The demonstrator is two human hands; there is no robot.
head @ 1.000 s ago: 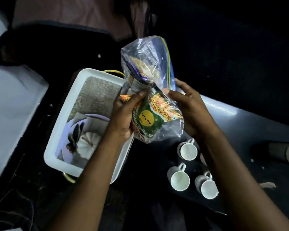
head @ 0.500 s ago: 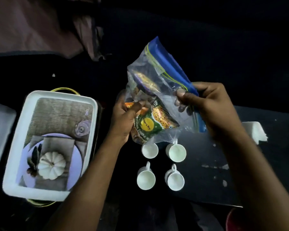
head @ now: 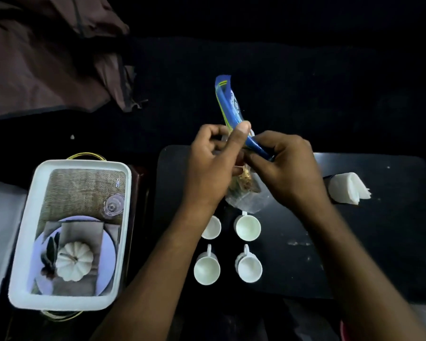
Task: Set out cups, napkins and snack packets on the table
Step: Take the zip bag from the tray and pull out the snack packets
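A clear zip bag [head: 244,193] with a blue seal strip holds snack packets and hangs above the black table [head: 354,242]. Both hands grip it at the blue strip: my left hand [head: 212,166] pinches it from the left, my right hand [head: 285,166] from the right. Below the bag, several white cups stand upright in a square on the table, among them one at the near left [head: 206,269] and one at the near right [head: 249,268]. A stack of white napkins [head: 347,188] lies at the table's right.
A white tray [head: 22,267] with a printed pumpkin picture sits left of the table on a gold-handled stand. Brown cloth [head: 47,57] lies at the far left. Darkness surrounds the table; its right half is bare.
The bag has moved right and down over the table. My left hand shifted from the packets up to the blue strip, joining my right hand there. The view has swung right.
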